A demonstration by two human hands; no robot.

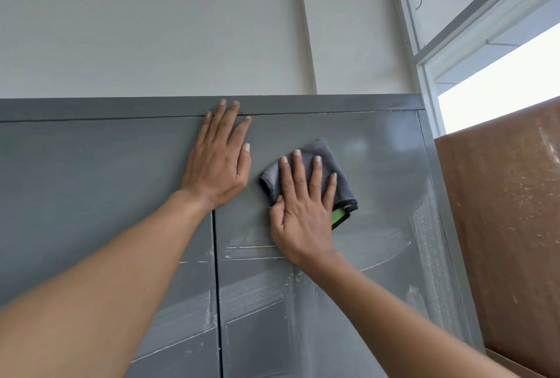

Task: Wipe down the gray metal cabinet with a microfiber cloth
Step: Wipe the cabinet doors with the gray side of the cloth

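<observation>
we see the gray cabinet front-on, two doors meeting at a centre seam. left hand lies flat across the seam near the top, fingertips on the top rail. right hand presses a folded gray microfiber cloth flat on the right door, fingers spread; green tag pokes out by the little finger. pale dust streaks show on the doors lower down. brown panel just beside the cabinet on the right, window frame above it.
</observation>
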